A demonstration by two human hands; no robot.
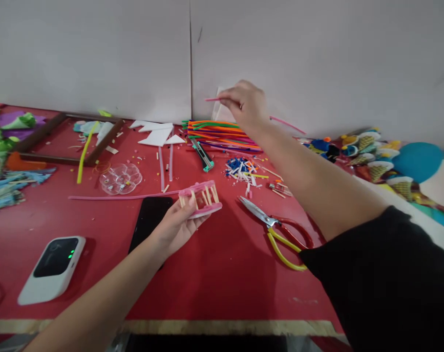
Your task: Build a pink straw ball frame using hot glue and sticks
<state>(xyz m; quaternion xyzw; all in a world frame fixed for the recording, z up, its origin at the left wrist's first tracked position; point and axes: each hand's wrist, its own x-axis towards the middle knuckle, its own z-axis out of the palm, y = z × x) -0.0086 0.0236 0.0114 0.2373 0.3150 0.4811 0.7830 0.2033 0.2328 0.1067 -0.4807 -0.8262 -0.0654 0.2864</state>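
Observation:
Above the table's middle, my left hand (181,222) is closed around a small craft piece (206,194) with two pink fuzzy layers joined by short wooden sticks. A long pink pipe cleaner (122,198) stretches left from behind this piece; whether it is attached, I cannot tell. My right hand (245,102) is raised before the grey wall, pinching another pink pipe cleaner (211,99). One end sticks out left of the fingers, and a pink length shows again behind the forearm. Below lies a bundle of coloured pipe cleaners (218,132).
Pliers-like scissors (269,222) with red and yellow handles lie on the red table (214,274). A utility knife (202,155), cut scraps (242,168), a clear palette (121,178), a black phone (150,217) and a white device (52,269) surround my hands. A brown frame (55,159) lies left.

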